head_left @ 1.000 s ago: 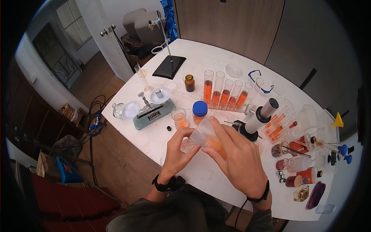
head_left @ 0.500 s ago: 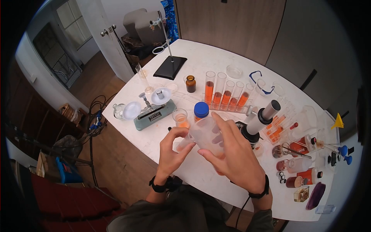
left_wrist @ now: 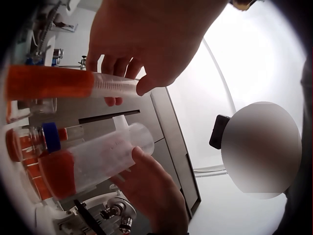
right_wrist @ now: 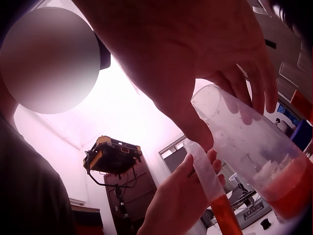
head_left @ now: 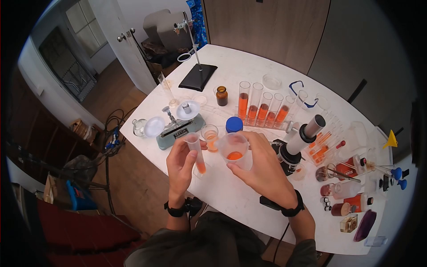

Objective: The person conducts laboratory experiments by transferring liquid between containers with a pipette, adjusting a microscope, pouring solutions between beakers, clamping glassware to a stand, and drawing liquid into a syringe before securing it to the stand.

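In the head view my left hand grips a clear graduated tube between thumb and fingers, near its top. The tube stands nearly upright, with orange liquid in its lower part. My right hand holds a frosted plastic beaker by its side, thumb in front and fingers behind. Orange-red liquid lies in the beaker's bottom, as the left wrist view of the beaker also shows. Tube and beaker are side by side with a gap between them. Behind them are a small glass cup with orange liquid and a blue-capped jar.
A green balance with white pans stands to the left, a small black cap near it. Beyond the hands is a rack of test tubes with orange liquid, beside a brown bottle. A microscope and several bottles crowd the right.
The beaker was tipped toward the tube, its mouth at the tube's top; now it is upright and apart. My left hand has moved left with the tube, which is now more upright.
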A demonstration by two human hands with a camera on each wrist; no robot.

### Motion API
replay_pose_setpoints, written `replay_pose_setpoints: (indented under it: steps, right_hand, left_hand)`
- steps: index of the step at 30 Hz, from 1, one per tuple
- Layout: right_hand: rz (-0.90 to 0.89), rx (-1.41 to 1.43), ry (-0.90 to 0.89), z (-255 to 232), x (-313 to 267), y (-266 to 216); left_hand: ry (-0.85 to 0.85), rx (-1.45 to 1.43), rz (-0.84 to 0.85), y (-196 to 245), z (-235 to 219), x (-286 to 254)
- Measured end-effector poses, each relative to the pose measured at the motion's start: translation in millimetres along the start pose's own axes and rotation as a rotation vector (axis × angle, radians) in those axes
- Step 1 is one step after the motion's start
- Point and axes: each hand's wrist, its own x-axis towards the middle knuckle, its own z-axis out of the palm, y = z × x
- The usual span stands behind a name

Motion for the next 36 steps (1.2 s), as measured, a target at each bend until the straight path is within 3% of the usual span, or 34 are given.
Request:
replay_pose_setpoints:
  steps: [2, 5, 16, 23, 28, 36]
  right_hand:
    - [-0.036, 0.004, -0.02, 4.8, 1.0, 1.7]
    - [0.103, 0.112, -0.095, 10.3, -0.2, 4.9]
    - [0.035, 0.075, -0.185, 26.7, -4.8, 29.6]
    - [0.046, 0.043, -0.155, 27.7, -2.7, 27.2]
    - [0.186, 0.075, -0.206, 29.6, -0.3, 27.8]
    - [0.212, 0.178, -0.126, 8.7, 3.4, 12.9]
  left_hand:
    - [-0.01, -0.005, -0.004, -3.6, -0.5, 0.1]
    - [-0.025, 0.0, -0.017, -7.6, 1.4, -0.8]
    - [-0.051, 0.039, -0.054, -23.9, 7.7, -4.4]
    - [-0.025, 0.032, -0.046, -31.8, 9.9, -9.5]
    - [-0.037, 0.02, -0.023, -36.2, 7.6, -11.8]
    - [-0.059, 0.004, -0.122, -41.9, 7.3, -21.2]
